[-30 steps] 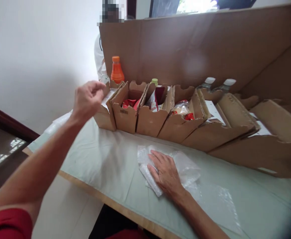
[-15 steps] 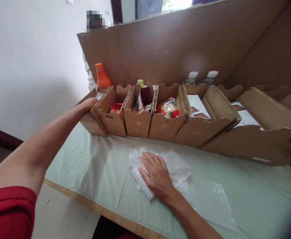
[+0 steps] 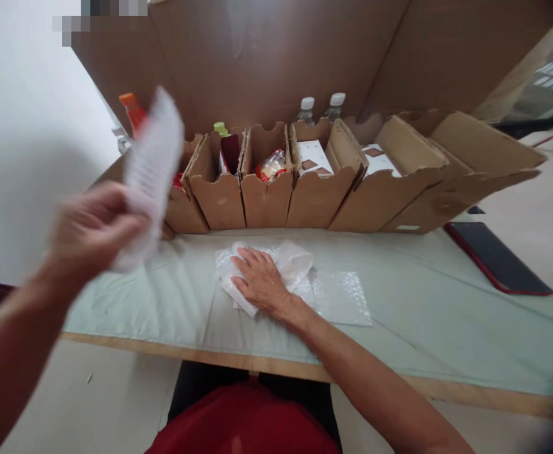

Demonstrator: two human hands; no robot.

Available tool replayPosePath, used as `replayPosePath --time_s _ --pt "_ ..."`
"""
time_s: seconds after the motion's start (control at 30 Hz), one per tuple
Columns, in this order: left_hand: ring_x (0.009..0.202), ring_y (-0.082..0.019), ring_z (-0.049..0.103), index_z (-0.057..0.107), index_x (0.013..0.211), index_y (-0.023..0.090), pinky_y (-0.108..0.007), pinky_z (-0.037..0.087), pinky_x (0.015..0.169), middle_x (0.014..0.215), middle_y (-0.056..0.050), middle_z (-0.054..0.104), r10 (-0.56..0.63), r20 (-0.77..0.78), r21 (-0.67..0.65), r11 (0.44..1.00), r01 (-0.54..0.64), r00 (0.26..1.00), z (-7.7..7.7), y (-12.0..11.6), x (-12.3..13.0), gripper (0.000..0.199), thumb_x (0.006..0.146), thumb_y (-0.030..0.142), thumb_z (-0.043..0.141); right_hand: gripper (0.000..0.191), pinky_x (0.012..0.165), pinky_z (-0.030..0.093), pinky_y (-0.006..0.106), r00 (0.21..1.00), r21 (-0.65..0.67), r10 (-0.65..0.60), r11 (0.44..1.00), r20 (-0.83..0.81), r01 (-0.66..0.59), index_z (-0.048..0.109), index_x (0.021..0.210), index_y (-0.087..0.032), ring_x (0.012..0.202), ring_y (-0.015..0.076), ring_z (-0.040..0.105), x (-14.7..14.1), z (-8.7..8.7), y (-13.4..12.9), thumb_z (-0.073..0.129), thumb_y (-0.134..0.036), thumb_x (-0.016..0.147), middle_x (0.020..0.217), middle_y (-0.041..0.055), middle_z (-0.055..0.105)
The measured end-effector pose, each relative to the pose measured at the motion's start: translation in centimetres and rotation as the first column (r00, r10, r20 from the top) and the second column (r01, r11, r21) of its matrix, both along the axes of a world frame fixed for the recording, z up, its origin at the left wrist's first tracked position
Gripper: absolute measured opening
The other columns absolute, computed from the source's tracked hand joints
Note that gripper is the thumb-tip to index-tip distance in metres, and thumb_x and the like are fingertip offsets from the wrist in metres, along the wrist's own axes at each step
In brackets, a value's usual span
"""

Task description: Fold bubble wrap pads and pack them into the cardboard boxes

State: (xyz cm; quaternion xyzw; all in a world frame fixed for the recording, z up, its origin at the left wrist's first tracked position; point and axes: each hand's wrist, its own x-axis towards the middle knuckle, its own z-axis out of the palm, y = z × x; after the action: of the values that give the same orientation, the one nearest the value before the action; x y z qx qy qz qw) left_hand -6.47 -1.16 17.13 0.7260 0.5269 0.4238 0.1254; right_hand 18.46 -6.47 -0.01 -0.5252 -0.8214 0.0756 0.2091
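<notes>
Raised at the left, in front of the boxes, my left hand [image 3: 94, 230] is closed on a whitish sheet of bubble wrap [image 3: 156, 157]. Motion blurs both, and rows of small marks show across the sheet. My right hand [image 3: 260, 280] lies flat with its fingers spread, pressing on crumpled bubble wrap [image 3: 296, 261] on the table. A flatter piece of bubble wrap [image 3: 345, 299] extends to the right from under that pile.
A row of open cardboard boxes [image 3: 267, 205] stands along the back of the table [image 3: 427, 315], some holding red packets and white card. Behind them are an orange bottle [image 3: 132, 110], clear bottles [image 3: 335, 108] and a tall cardboard wall [image 3: 276, 57]. A dark flat tablet-like object [image 3: 498, 255] lies at right.
My left hand has come out of the leftmost box and up, bringing the sheet of bubble wrap. My right hand stays on the pile. The view has shifted right and down.
</notes>
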Motion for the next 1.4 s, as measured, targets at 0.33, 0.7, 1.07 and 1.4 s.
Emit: replayPosePath --time_s 0.33,0.7,1.07,1.4 --pt "0.144 -0.038 0.046 0.042 0.154 0.026 -0.058 0.048 0.109 0.161 -0.017 0.040 -0.387 -0.075 -0.451 0.835 0.315 0.919 -12.8 -1.1 4.8 0.087 0.079 0.063 0.066 0.045 0.095 0.054 0.053 0.872 -0.013 -0.477 0.878 -0.106 0.479 0.068 0.127 -0.019 0.104 0.0311 0.071 14.6 4.2 -10.4 0.055 -0.048 0.094 0.128 0.0134 0.071" --pt "0.158 -0.046 0.020 0.025 0.162 0.021 -0.065 0.028 0.122 0.172 -0.024 0.016 -0.570 -0.307 -0.450 0.793 0.412 0.762 -17.2 -3.0 11.1 0.115 0.071 0.064 0.081 0.084 0.116 0.042 0.058 0.771 -0.349 -0.524 0.843 -0.362 0.409 0.046 0.152 -0.017 0.142 0.0380 0.050 9.3 -0.5 -6.9 0.063 -0.062 0.082 0.155 0.0170 0.053" --pt "0.147 -0.033 0.044 0.037 0.154 0.030 -0.052 0.043 0.120 0.159 -0.015 0.041 -0.391 0.032 0.079 0.918 0.388 0.920 -13.8 -5.9 6.9 0.082 0.080 0.027 0.071 0.064 0.103 0.056 0.053 0.771 -0.170 -0.275 0.961 -0.574 0.217 0.049 0.150 -0.026 0.127 0.0329 0.064 0.6 4.8 -5.6 0.067 -0.041 0.090 0.143 0.0117 0.064" --pt "0.139 -0.033 0.053 0.044 0.149 0.027 -0.051 0.045 0.117 0.145 -0.013 0.054 0.366 -0.012 0.149 0.921 -0.360 0.931 -14.3 -7.3 -11.5 0.067 0.087 0.030 0.071 0.068 0.117 0.046 0.041 0.803 -0.039 0.443 0.867 -0.399 -0.497 0.041 0.154 -0.018 0.138 0.0245 0.055 -18.5 6.1 5.6 0.063 -0.026 0.091 0.153 0.0111 0.055"
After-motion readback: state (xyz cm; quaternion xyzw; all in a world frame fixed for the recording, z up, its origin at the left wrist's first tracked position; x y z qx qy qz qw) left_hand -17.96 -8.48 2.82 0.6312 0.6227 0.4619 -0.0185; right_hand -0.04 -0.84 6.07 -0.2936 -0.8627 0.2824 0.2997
